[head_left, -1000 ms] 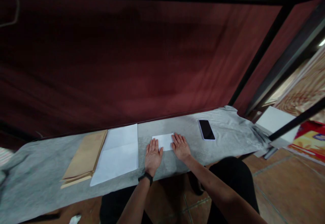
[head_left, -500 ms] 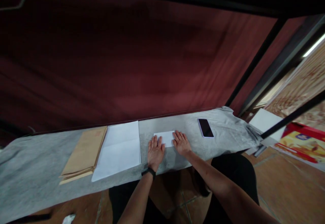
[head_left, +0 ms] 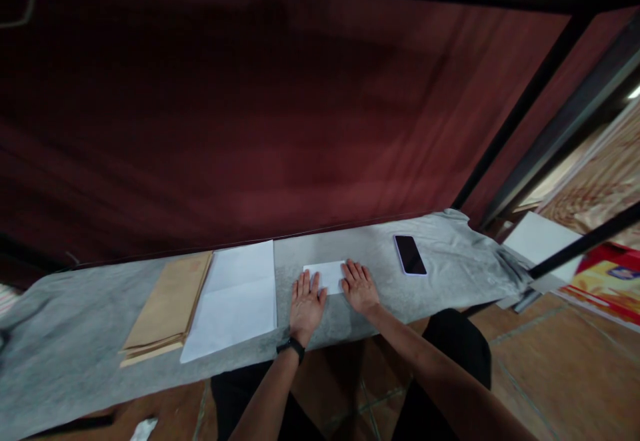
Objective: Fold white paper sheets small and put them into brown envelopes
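Observation:
A small white folded paper (head_left: pixel 331 277) lies flat on the grey cloth in front of me. My left hand (head_left: pixel 305 305) rests palm down over its left end, fingers stretched out. Over the right end lies my right hand (head_left: pixel 360 287), also flat with fingers extended. Parts of the paper are hidden under both hands. To the left of my left hand are white paper sheets (head_left: pixel 235 297) with a faint crease, beside a stack of brown envelopes (head_left: pixel 170 301). A phone (head_left: pixel 410 255) with a dark screen lies right of my right hand.
The grey cloth (head_left: pixel 90 314) covers a narrow bench along a dark red panel (head_left: pixel 280 127). Black metal bars (head_left: pixel 520 114) stand at the right. A red and yellow box (head_left: pixel 610 281) sits at the far right, near a white board (head_left: pixel 543 244). Crumpled white paper (head_left: pixel 144 429) lies on the tiled floor.
The view has shifted slightly, so everything sits a little differently in the picture. Both hands stay flat on the small paper.

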A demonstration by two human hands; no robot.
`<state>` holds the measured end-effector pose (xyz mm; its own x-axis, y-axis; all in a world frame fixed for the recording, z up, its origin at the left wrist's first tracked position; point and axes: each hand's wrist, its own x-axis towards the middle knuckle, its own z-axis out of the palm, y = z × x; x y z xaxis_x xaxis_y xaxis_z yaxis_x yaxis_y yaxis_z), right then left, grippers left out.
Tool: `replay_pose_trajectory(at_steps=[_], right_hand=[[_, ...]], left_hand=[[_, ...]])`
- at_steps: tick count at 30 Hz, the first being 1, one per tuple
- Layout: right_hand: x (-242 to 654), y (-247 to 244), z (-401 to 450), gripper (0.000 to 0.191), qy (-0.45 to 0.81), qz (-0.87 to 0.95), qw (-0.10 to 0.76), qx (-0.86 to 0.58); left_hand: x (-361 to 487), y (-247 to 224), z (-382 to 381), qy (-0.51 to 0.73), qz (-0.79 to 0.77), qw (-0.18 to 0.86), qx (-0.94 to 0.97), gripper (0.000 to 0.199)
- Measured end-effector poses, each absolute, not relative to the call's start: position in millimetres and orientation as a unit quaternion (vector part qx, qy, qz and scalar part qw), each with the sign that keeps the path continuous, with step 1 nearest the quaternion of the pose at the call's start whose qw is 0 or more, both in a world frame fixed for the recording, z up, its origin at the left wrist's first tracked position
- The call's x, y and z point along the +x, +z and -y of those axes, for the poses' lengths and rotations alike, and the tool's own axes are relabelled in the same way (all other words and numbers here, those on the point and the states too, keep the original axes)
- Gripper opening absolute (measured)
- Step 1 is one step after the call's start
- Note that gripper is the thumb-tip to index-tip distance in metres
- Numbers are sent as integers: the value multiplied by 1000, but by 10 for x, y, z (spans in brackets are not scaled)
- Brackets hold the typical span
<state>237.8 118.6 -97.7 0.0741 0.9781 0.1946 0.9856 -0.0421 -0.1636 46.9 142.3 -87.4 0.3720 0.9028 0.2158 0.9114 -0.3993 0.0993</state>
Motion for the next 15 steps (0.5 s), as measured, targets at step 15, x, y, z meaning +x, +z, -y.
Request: replay_pose_trajectory(at_steps=[15], right_hand=[[2380,-955,-1165,53,-11,684,132,-718]], left_hand=[[469,-853,-1405,-127,544,18,-829,58]])
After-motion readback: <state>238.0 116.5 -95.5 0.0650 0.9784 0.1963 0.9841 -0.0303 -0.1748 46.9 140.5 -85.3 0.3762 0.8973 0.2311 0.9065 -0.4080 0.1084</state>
